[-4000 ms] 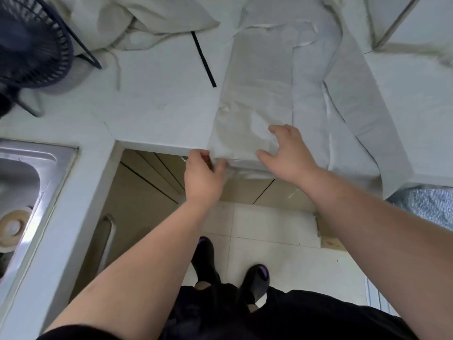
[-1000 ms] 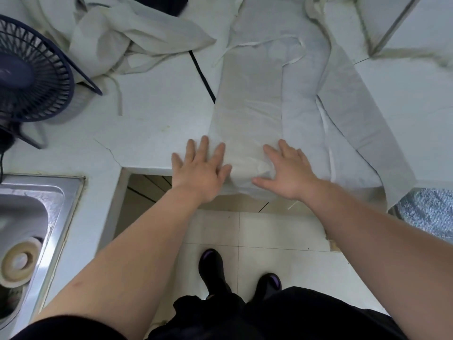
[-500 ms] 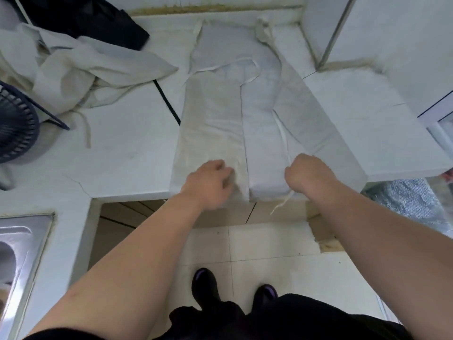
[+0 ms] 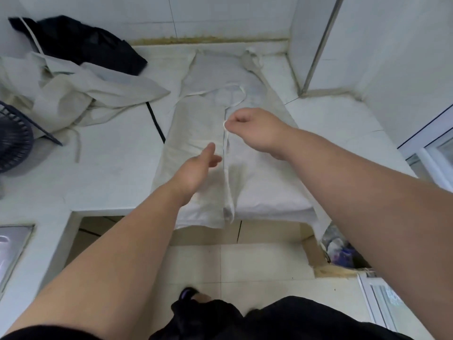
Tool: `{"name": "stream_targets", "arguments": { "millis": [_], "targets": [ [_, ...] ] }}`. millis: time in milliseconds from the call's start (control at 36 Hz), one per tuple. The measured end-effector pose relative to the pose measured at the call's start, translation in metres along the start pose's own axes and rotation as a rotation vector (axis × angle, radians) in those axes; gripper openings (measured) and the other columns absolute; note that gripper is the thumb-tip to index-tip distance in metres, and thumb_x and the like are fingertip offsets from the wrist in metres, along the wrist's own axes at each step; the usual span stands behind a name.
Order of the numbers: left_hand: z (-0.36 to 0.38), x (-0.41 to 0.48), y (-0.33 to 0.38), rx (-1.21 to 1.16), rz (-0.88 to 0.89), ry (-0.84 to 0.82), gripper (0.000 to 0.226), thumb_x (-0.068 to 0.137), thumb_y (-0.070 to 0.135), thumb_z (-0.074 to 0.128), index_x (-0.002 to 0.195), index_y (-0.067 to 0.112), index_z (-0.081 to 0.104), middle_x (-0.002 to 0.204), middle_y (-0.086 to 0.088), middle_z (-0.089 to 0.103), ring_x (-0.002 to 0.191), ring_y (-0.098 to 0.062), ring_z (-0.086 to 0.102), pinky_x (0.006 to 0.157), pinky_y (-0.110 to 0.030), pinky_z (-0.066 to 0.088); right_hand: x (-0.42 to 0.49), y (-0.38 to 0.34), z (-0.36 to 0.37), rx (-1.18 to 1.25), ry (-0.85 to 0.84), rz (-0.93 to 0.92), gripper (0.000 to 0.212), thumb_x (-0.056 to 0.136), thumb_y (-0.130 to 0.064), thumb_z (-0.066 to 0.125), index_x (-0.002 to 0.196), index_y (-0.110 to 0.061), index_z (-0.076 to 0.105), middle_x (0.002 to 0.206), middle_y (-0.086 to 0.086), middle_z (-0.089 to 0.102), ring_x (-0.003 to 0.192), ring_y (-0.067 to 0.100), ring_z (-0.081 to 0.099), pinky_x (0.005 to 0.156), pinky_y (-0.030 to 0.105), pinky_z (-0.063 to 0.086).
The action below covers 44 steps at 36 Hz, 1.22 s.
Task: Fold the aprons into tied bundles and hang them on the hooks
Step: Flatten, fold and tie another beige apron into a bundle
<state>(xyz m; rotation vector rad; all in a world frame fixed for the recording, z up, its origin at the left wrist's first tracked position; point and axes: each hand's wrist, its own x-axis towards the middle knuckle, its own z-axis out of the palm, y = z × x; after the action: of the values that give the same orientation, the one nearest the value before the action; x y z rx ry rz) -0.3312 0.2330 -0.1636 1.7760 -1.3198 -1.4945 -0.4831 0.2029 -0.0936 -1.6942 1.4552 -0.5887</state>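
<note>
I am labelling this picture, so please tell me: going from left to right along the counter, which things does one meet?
In order: fan → crumpled apron → black cable → flat apron, its strap pinched by the right hand.

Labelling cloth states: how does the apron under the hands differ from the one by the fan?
The apron under the hands lies flat, folded into a long strip overhanging the counter edge; the fan-side apron is a crumpled heap. The right hand pinches the flat apron's strap; nothing touches the heap. Both are off-white with straps.
</note>
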Motion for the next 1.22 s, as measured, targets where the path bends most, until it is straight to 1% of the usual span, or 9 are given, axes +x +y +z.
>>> {"name": "stream_targets", "arguments": {
  "millis": [111,222,444,694,806,917,1000,1083,1222],
  "targets": [
    [0.016,0.000,0.025,-0.401,0.010,-0.157,0.050,0.095,0.057,0.039,0.126,0.022,0.054,0.108,0.000,0.068,0.087,-0.015,0.067,0.089,-0.035,0.046,-0.003,0.017,-0.008,0.184,-0.044,0.059,0.016,0.096,-0.021,0.049,0.094,-0.019,0.065,0.086,-0.011,0.057,0.076,-0.001,0.049,0.065,0.011,0.037],
    [0.023,0.013,0.034,-0.383,0.043,0.033,0.016,0.098,0.021,0.052,0.098,0.011,0.066,0.073,0.002,0.055,0.044,-0.006,0.040,0.057,-0.021,0.052,0.005,0.030,-0.021,0.397,0.002,0.230,0.025,0.096,-0.014,0.046,0.116,-0.019,0.061,0.110,-0.005,0.056,0.094,0.008,0.050,0.088,0.024,0.043],
    [-0.031,0.083,0.062,-0.387,0.150,0.668,0.027,0.099,0.017,0.036,0.077,0.021,0.052,0.077,0.008,0.055,0.073,-0.015,0.048,0.070,-0.029,0.041,0.044,0.070,-0.034,-0.061,0.159,0.322,0.053,0.088,-0.020,0.060,0.138,-0.016,0.042,0.136,0.009,0.049,0.119,0.024,0.051,0.094,0.027,0.040],
    [-0.080,0.152,0.086,0.240,0.216,0.864,0.021,0.099,0.023,0.037,0.101,0.020,0.058,0.103,-0.004,0.060,0.102,-0.027,0.053,0.083,-0.035,0.039,0.103,0.079,-0.003,-0.537,-0.030,0.476,0.068,0.080,-0.039,0.069,0.131,-0.012,0.034,0.127,0.014,0.042,0.116,0.035,0.049,0.096,0.042,0.045],
    [-0.067,0.171,0.066,0.581,0.318,0.686,0.031,0.095,0.025,0.052,0.124,0.017,0.058,0.128,-0.013,0.048,0.119,-0.032,0.042,0.094,-0.033,0.032,0.120,0.081,0.001,-0.689,-0.013,0.582,0.027,0.091,-0.015,0.049,0.118,-0.010,0.049,0.124,0.012,0.054,0.116,0.032,0.053,0.093,0.037,0.044],
    [-0.051,0.178,0.047,0.667,0.428,0.204,0.014,0.088,0.018,0.060,0.099,0.014,0.068,0.102,-0.008,0.064,0.096,-0.025,0.060,0.081,-0.025,0.040,0.134,0.076,0.002,-0.670,-0.124,0.505,0.026,0.098,-0.015,0.040,0.116,-0.004,0.056,0.125,0.015,0.056,0.118,0.031,0.052,0.094,0.032,0.043],
    [-0.042,0.180,0.036,0.813,0.352,-0.141,0.016,0.084,0.023,0.067,0.096,0.012,0.066,0.093,-0.005,0.068,0.089,-0.023,0.062,0.075,-0.025,0.041,0.146,0.072,0.001,-0.451,-0.135,0.482,0.031,0.099,-0.018,0.036,0.077,-0.006,0.054,0.086,0.015,0.057,0.091,0.034,0.058,0.067,0.031,0.044],
    [-0.043,0.185,0.033,0.739,0.354,-0.209,0.023,0.078,0.021,0.076,0.095,0.012,0.064,0.086,0.000,0.059,0.078,-0.017,0.056,0.068,-0.020,0.039,0.162,0.069,0.003,-0.130,-0.034,0.511,0.039,0.096,-0.018,0.038,0.058,-0.007,0.040,0.054,0.012,0.044,0.049,0.026,0.044,0.044,0.027,0.032],
    [-0.046,0.192,0.029,0.737,0.418,-0.274,0.033,0.072,0.017,0.080,0.099,0.010,0.063,0.089,0.001,0.052,0.081,-0.013,0.049,0.070,-0.018,0.037,0.191,0.048,0.016,0.135,0.082,0.461,0.036,0.094,-0.016,0.040,0.059,-0.009,0.042,0.054,0.010,0.043,0.045,0.022,0.039,0.044,0.024,0.027]
  ]
}}
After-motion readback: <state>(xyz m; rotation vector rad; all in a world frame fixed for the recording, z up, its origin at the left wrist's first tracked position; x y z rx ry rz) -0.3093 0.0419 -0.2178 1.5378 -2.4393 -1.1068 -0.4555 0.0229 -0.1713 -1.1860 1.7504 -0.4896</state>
